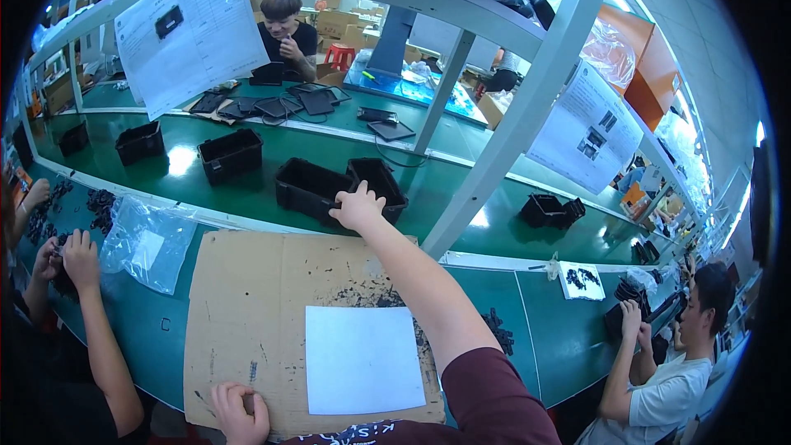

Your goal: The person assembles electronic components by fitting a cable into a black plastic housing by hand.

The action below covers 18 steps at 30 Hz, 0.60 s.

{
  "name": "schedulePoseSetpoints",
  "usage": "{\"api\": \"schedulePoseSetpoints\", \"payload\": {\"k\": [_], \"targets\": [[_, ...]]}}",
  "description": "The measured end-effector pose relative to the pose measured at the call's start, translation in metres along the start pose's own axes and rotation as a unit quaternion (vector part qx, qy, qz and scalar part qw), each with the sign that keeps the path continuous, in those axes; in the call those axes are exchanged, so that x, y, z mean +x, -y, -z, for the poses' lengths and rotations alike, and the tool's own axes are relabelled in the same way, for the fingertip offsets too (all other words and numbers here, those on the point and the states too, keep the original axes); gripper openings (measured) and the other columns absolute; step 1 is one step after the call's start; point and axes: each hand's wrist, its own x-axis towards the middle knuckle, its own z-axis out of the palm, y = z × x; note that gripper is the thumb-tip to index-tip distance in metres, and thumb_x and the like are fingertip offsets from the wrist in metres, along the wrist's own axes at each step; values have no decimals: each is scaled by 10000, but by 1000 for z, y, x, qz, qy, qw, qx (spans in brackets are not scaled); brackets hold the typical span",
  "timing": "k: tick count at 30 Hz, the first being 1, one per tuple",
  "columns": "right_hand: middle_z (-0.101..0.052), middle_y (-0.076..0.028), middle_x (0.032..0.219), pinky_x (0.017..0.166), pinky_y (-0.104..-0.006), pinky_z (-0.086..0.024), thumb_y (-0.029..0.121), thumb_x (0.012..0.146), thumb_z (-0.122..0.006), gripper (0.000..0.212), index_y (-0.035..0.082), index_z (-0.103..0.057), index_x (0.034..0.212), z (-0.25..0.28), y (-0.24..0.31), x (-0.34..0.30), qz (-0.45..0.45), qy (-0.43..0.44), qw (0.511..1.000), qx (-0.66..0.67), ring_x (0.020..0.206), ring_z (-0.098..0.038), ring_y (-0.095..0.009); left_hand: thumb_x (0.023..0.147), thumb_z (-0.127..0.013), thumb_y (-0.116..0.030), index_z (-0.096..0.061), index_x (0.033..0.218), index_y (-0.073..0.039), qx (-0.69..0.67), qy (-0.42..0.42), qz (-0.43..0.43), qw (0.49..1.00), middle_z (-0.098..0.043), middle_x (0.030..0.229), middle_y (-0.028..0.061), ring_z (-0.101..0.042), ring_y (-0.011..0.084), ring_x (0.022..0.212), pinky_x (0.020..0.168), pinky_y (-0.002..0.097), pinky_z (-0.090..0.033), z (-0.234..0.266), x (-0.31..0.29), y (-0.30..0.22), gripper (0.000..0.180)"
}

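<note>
My right hand (359,209) is stretched forward over the green belt, its fingers closed on the near rim where two open black boxes meet. The left one of these is a wide black box (309,198); the other black box (387,189) stands at an angle against it. My left hand (241,414) rests on the near left part of a flat cardboard sheet (239,305), fingers loosely bent and a little apart, holding nothing. Between my arms a blank white sheet (364,363) lies on the cardboard. Black crumbs and marks are scattered along the cardboard's right side.
More black boxes (231,155) stand along the belt (486,235). A pale metal post (527,107) rises right of my arm. Co-workers sit at left and right (659,379), another person across. A clear plastic bag (148,243) and small black parts (498,330) lie nearby.
</note>
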Motion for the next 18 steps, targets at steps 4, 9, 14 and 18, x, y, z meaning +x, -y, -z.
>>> {"api": "schedulePoseSetpoints", "payload": {"k": [4,9,14,18], "targets": [[-420,-182,1377,1028,-595,-271,496,842,-647,455,309,-576,1251,2,-12,16,-6,50,999,8,1183,-525,-335,741,-580,-24,-482,883,-12,-16,22,7,1000,-471,908,163,-445,343,891,801,449,-355,0,3,1,172],[-529,-184,1120,779,-419,-529,339,835,-675,288,183,-643,1076,-7,-27,12,44,-74,995,57,952,-625,-353,721,-580,-18,-474,853,-23,-23,17,6,1000,-460,889,156,-433,339,886,799,442,-350,2,6,-2,170],[-580,-201,1023,776,-452,-537,265,843,-670,242,106,-643,1023,-1,-46,-5,84,-163,981,66,920,-641,-356,858,-573,-167,-568,963,-17,4,55,-4,998,-527,979,175,-476,344,961,855,477,-372,0,1,-2,184],[-578,-180,950,788,-434,-508,228,796,-695,246,97,-645,998,7,-33,-27,163,-203,954,151,923,-594,-343,870,-619,-205,-598,980,-6,101,18,-57,993,-566,982,186,-527,340,928,831,458,-426,3,-4,7,228]]}}
